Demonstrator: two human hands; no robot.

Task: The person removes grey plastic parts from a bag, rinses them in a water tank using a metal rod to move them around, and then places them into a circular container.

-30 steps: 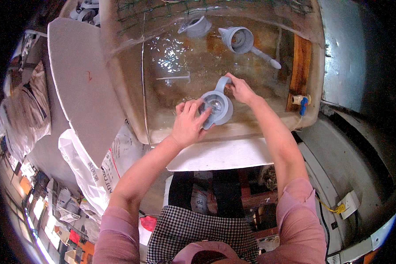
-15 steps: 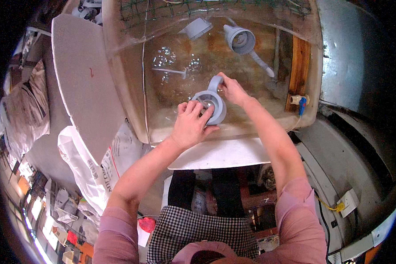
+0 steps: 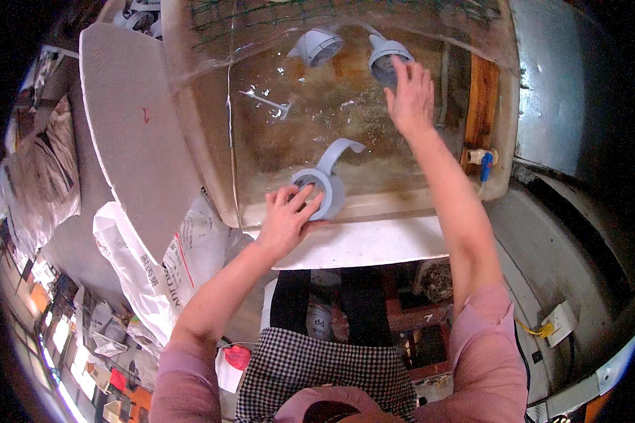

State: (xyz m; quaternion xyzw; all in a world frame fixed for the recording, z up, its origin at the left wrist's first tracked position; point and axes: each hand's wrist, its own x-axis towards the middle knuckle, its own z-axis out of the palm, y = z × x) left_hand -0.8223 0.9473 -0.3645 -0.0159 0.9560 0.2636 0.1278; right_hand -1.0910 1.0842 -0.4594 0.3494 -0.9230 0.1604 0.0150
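Note:
A grey round plastic part with a hollow middle and a curved handle-like arm (image 3: 337, 151) sits at the near edge of a water-filled tank. My left hand (image 3: 289, 218) grips its ring, fingers curled over the rim into the opening. My right hand (image 3: 413, 99) reaches toward the far right with fingers stretched out, fingertips at the rim of a second grey cup-shaped part (image 3: 381, 51); whether they press on it I cannot tell. Left of that, another grey cup-shaped part (image 3: 322, 48) lies tilted in the water. A thin grey T-shaped piece (image 3: 264, 102) floats nearer the left.
The tank's pale rim (image 3: 402, 208) runs along the near side. A wooden board (image 3: 481, 106) and a blue-handled valve (image 3: 485, 166) line its right wall. Green netting (image 3: 261, 15) spans the far end. A grey panel (image 3: 130, 120) stands left, above a white sack (image 3: 130, 247).
My right hand has left the curved arm of the near part and moved far right to the second cup-shaped part. My left hand has shifted slightly left with the near part.

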